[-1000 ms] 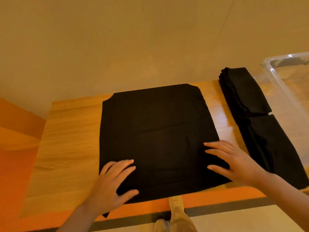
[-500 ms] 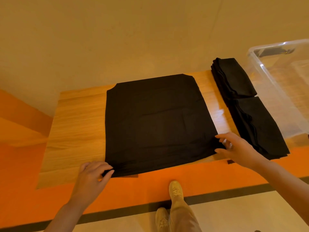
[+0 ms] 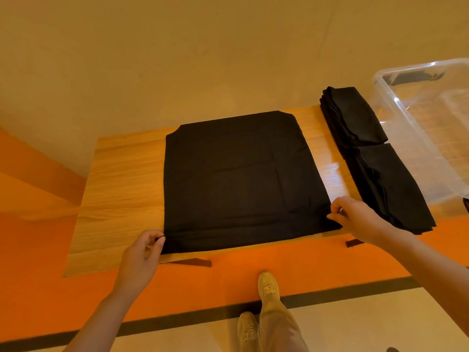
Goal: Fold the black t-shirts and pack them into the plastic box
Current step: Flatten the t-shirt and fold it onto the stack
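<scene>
Bench (image 3: pixel 121 179): a wooden top with light grain, it carries all the things; its near edge stands above an orange floor band.
Spread t-shirt (image 3: pixel 238 184): black, it lies flat in the middle of the bench, roughly square, with the sleeves folded in; the far corners are cut at an angle; the near edge lies almost at the near edge of the bench.
Plastic box (image 3: pixel 416 128): clear, at the far right, partly out of the picture; its long wall runs just beside the folded t-shirts; through the wall nothing black shows inside.
Folded t-shirts (image 3: pixel 375 163): black, two piles in one row, right of the spread t-shirt and apart from it by a strip of bare wood; the far pile shows several layers at its edge; the near pile reaches the near edge of the bench.
Right hand (image 3: pixel 355 214): at the near right corner of the spread t-shirt; the fingers (image 3: pixel 336 205) are closed in a pinch on the cloth edge.
Left hand (image 3: pixel 140 257): at the near left corner of the spread t-shirt; the fingers (image 3: pixel 156 241) are curled narrow and hold the cloth corner.
Shoes (image 3: pixel 266 285): light ones, below the bench on the floor; one is ahead of the other.
</scene>
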